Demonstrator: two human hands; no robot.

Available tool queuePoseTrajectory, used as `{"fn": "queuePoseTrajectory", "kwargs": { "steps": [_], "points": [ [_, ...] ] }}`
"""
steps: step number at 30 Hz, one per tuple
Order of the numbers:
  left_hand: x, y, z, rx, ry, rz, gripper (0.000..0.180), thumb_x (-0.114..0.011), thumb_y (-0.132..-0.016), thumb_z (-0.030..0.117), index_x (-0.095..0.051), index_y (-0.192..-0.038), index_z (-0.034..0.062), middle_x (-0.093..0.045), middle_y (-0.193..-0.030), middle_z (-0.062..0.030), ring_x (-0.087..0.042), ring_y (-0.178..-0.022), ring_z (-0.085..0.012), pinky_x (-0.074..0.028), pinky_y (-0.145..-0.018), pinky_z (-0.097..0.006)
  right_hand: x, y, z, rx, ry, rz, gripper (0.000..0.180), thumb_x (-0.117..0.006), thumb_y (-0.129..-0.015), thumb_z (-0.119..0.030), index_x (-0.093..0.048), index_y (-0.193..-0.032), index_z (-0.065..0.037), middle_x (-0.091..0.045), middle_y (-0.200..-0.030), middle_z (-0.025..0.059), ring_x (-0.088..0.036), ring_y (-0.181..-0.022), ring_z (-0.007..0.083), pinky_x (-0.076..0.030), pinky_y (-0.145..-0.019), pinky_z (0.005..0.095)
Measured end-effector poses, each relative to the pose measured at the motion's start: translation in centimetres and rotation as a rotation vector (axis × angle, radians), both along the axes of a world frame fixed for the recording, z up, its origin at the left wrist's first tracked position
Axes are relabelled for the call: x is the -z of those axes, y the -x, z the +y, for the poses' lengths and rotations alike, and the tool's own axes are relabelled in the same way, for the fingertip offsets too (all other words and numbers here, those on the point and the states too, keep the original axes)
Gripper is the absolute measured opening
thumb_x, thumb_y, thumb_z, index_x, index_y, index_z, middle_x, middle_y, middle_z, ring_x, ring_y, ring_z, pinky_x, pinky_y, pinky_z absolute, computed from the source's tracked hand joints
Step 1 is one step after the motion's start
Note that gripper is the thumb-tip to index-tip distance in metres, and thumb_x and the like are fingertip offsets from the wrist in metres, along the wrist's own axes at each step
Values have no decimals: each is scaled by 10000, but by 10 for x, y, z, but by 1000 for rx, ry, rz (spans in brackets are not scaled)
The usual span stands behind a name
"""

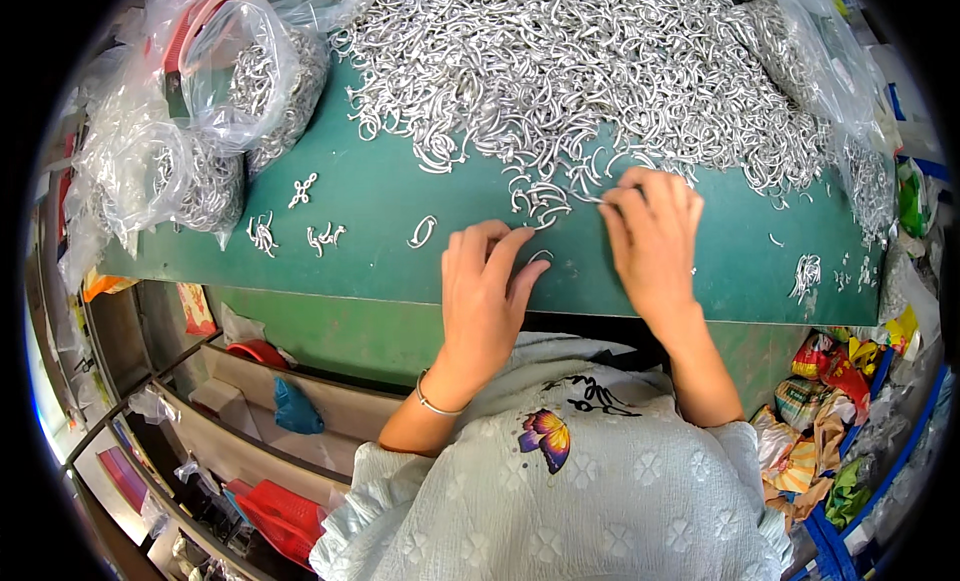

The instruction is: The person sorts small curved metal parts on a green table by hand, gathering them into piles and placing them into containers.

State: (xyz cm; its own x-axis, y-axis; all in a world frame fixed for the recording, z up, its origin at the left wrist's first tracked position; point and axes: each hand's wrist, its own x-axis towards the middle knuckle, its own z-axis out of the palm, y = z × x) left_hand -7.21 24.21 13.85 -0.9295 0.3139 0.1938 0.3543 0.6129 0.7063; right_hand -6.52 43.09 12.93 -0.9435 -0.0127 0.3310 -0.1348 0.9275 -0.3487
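Observation:
A large heap of small curved silver metal pieces (560, 71) covers the far part of the green table (380, 251). My left hand (482, 286) is over the table near its front edge, thumb and index finger apart. Between their tips lies one thin curved metal piece (541, 255), and another curved piece (545, 222) is just beyond the index fingertip. At the near fringe of the heap, my right hand (655, 236), slightly blurred, has thumb and fingertips closed on the end of a curved metal piece (588, 198).
Clear plastic bags of metal pieces (200, 186) stand at the left, and another bag (860, 171) at the right. Small groups of pieces (322, 239) lie left of my hands; a little pile (806, 276) sits at right. Below are a drawer (290, 421) and a red basket (285, 521).

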Motion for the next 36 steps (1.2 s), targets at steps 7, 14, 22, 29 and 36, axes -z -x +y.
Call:
{"fn": "queuePoseTrajectory", "kwargs": {
  "steps": [7,14,22,29,36],
  "points": [
    [3,-1,-5,62,121,-107,332,-786,-740,92,-632,-1031,48,-540,-1049,-106,-510,-959,-295,-390,-857,-385,-17,-9,-3,82,-9,-99,175,-717,-777,-80,-633,-931,-76,-556,-1043,60,-497,-1010,258,-354,-880,423],
    [-5,-7,-7,78,66,-90,377,-786,-728,91,-601,-1054,53,-552,-1040,-105,-524,-955,-293,-388,-820,-382,-10,3,-14,-153,135,-21,208,-690,-751,-45,-642,-952,-69,-565,-1042,58,-520,-985,264,-375,-846,401],
    [5,-16,-18,43,15,-90,292,-768,-745,39,-608,-988,51,-573,-972,-94,-539,-890,-277,-390,-769,-362,-11,-3,-14,-145,93,-71,149,-698,-790,-113,-636,-920,-75,-550,-1010,49,-500,-957,240,-360,-822,378],
    [11,-18,-23,-107,39,18,188,-738,-757,-34,-621,-885,40,-595,-890,-97,-560,-811,-276,-428,-739,-347,-8,-16,-11,-309,14,-142,211,-693,-774,-116,-619,-965,-65,-544,-1003,51,-503,-949,236,-369,-806,383],
    [18,-15,-21,-169,-11,21,263,-730,-786,14,-624,-1025,44,-576,-987,-91,-533,-893,-282,-392,-769,-373,-11,-9,-25,-404,189,-124,267,-703,-759,-95,-621,-1010,-54,-555,-1034,60,-521,-931,243,-402,-761,359]
  ]
}}
